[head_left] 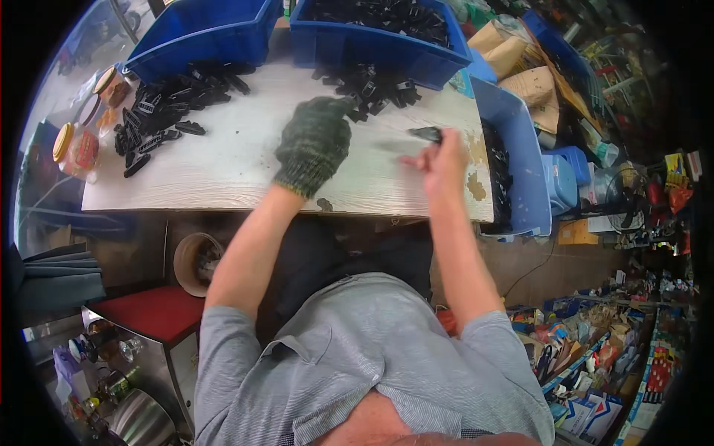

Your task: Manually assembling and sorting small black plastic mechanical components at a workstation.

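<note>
Grey shirt (364, 346) nearest; my right hand (444, 156) end-pinches a likely light, stiff plastic part (424, 134). Whether my left hand (315, 143) grips, I can't tell.

The left hand (314, 141), in a dark knitted glove (306, 165) that reaches the wrist, is back upward with its fingers bent; its grip is hidden. Well apart to its right, the bare right hand (446, 156) is slightly blurred, its thumb and a finger pinched together and another finger pointing toward the left hand. Behind the hands, both bare forearms (253, 241) slant inward, elbows wider apart than the wrists.
</note>
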A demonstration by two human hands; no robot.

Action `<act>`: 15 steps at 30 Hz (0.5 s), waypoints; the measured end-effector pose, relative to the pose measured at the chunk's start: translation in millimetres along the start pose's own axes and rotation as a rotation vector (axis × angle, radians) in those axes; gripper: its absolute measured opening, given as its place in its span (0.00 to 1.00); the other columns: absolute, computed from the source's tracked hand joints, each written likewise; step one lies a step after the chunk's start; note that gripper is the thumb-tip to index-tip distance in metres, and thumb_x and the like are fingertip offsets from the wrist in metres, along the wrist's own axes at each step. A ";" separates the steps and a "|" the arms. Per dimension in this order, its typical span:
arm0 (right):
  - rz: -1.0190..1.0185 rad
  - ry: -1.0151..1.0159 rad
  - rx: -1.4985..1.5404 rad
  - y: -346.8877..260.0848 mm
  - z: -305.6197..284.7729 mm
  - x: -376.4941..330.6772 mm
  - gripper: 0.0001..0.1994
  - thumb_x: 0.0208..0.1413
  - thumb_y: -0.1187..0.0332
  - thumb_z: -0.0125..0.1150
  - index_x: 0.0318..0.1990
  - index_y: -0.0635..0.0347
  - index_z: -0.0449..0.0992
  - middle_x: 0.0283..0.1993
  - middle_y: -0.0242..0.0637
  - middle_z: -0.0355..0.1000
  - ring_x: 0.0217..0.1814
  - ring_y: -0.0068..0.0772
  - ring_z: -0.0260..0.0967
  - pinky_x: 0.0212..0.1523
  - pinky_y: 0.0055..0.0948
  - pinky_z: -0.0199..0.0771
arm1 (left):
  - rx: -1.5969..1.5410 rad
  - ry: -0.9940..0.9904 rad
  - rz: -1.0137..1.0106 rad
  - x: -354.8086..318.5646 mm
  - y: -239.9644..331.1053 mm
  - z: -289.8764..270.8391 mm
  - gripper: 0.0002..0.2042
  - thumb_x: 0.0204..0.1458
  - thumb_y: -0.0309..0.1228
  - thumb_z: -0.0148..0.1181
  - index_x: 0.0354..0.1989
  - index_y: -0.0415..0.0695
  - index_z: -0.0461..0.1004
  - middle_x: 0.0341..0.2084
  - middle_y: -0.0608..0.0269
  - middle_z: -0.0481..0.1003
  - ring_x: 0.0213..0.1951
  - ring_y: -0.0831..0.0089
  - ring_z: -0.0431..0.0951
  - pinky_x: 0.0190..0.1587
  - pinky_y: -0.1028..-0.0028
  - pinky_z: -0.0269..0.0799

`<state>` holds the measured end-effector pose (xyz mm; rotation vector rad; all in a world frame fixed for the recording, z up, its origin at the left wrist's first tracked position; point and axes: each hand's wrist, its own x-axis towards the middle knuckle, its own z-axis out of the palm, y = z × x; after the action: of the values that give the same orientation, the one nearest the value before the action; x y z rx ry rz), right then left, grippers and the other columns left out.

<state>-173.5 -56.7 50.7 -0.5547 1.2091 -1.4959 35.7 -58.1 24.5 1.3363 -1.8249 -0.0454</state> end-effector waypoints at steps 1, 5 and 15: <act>-0.018 0.025 -0.005 -13.4 -8.8 8.4 0.09 0.60 0.65 0.49 0.33 0.62 0.66 0.18 0.32 0.56 0.11 0.25 0.53 0.20 0.41 0.78 | 0.158 -0.117 0.031 10.2 -3.7 0.1 0.13 0.56 0.28 0.54 0.49 0.46 0.76 0.43 0.54 0.78 0.46 0.59 0.77 0.48 0.62 0.74; -0.148 0.228 -0.023 -54.7 -44.5 45.9 0.13 0.57 0.61 0.54 0.34 0.64 0.67 0.16 0.33 0.51 0.12 0.30 0.52 0.28 0.52 0.82 | 0.384 -0.352 0.045 27.0 -0.4 2.0 0.11 0.54 0.30 0.54 0.45 0.48 0.77 0.41 0.56 0.78 0.48 0.58 0.76 0.48 0.61 0.75; 0.020 0.028 -0.183 -23.5 -44.5 39.3 0.18 0.58 0.58 0.57 0.44 0.67 0.73 0.13 0.31 0.50 0.13 0.30 0.54 0.26 0.47 0.78 | 0.338 -0.270 -0.098 15.8 -3.0 13.5 0.12 0.52 0.29 0.55 0.44 0.46 0.78 0.34 0.57 0.79 0.39 0.55 0.79 0.42 0.58 0.76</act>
<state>-233.5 -77.7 45.0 -0.6431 1.3783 -1.3879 28.3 -77.7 23.9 1.7247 -2.0552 0.0342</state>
